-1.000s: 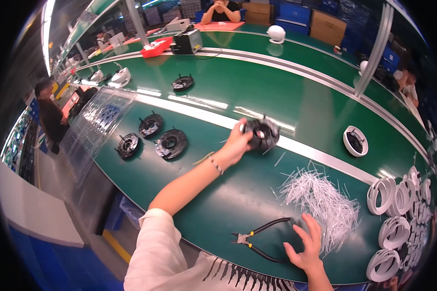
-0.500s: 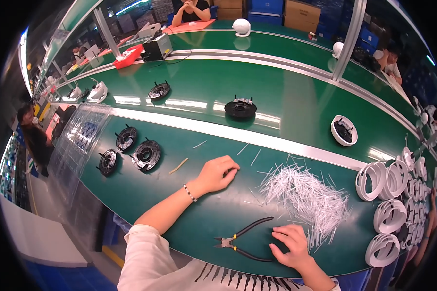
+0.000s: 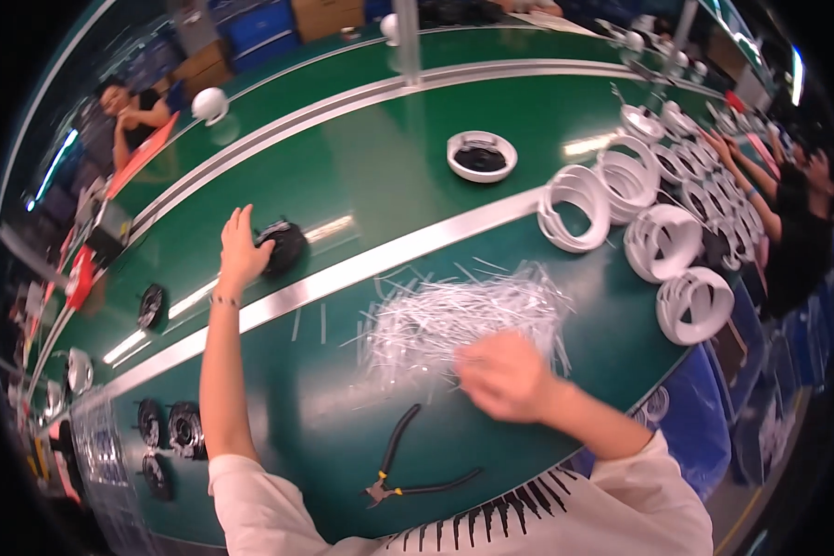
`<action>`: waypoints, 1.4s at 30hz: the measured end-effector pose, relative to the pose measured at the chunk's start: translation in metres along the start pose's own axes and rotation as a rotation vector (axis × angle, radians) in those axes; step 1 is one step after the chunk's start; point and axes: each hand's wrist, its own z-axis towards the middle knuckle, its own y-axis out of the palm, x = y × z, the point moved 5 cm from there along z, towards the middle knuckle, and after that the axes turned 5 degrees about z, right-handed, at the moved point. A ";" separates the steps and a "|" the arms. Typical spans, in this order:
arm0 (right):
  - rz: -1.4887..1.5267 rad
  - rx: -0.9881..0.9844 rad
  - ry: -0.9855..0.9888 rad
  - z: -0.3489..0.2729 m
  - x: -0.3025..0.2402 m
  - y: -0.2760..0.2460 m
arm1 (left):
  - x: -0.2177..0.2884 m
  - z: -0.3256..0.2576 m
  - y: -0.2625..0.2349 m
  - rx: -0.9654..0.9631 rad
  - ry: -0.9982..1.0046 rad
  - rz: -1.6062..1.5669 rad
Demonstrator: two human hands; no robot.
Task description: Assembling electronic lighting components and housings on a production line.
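My left hand (image 3: 240,248) is stretched over the far green surface with its fingers extended. Its thumb is at the near side of a round black part (image 3: 285,248), perhaps touching it; no grip shows. Over the near edge of a loose pile of thin white strips (image 3: 463,315), my right hand (image 3: 508,375) has its fingers curled in. It is slightly blurred, and whatever its fingertips may pinch is hidden. Diagonal cutting pliers (image 3: 380,489) with black handles lie spread on the table in front of me.
Several black round parts (image 3: 185,429) lie at the near left. Stacks of white rings (image 3: 693,306) stand at the right. A white bowl-shaped housing (image 3: 482,157) with a black insert sits beyond the pale metal strip (image 3: 343,275). Co-workers sit at the far left and right.
The view has swung to the right. My left hand has gone from the near table across the strip to the black part. My right hand has moved from beside the pliers to the white pile, fingers curling.
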 end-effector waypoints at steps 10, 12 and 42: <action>-0.760 -0.137 0.528 0.069 0.234 -0.113 | 0.027 -0.007 -0.003 -0.191 -0.165 -0.302; -0.798 -0.159 0.448 0.068 0.247 -0.113 | 0.021 -0.034 -0.010 -0.049 -0.303 -0.645; -0.003 -0.485 0.178 0.027 -0.036 0.062 | 0.100 -0.041 -0.154 -0.196 -0.039 -1.463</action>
